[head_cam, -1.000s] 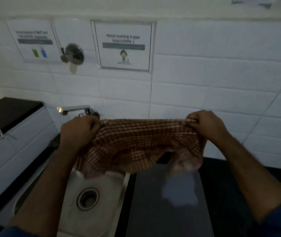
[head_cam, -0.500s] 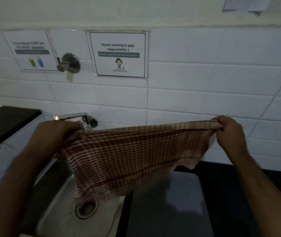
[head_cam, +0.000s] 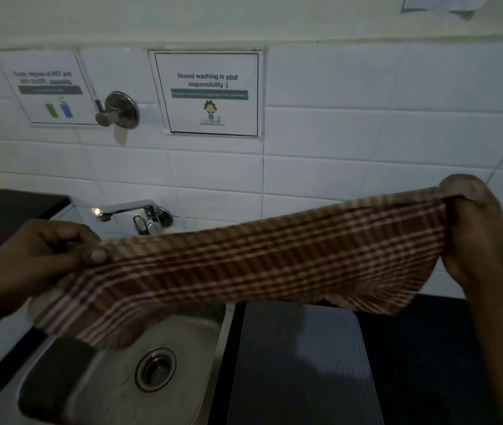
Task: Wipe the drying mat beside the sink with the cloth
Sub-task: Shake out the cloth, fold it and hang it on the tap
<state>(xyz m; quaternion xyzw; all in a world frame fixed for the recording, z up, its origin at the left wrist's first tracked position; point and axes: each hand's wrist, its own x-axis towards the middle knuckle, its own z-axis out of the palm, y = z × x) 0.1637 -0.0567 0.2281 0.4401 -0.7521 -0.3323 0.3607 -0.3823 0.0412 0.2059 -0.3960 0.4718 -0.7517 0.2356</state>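
A brown checked cloth (head_cam: 262, 262) is stretched wide in the air above the sink (head_cam: 115, 388) and the back of the drying mat. My left hand (head_cam: 44, 253) pinches its left corner and my right hand (head_cam: 474, 231) grips its right corner, held higher. The grey ribbed drying mat (head_cam: 299, 369) lies flat on the dark counter just right of the sink, below the cloth and not touched by it. The cloth's lower left edge hangs over the sink basin.
A chrome tap (head_cam: 133, 213) juts from the tiled wall behind the sink, with a round wall valve (head_cam: 120, 110) and two paper notices above. The drain (head_cam: 155, 369) sits mid-basin. Dark counter (head_cam: 428, 363) runs right of the mat; a black ledge (head_cam: 11, 207) is at the left.
My hands moved apart and the bunched cloth spread out into a wide sheet. My right hand went right and up; my left hand dropped lower and to the left.
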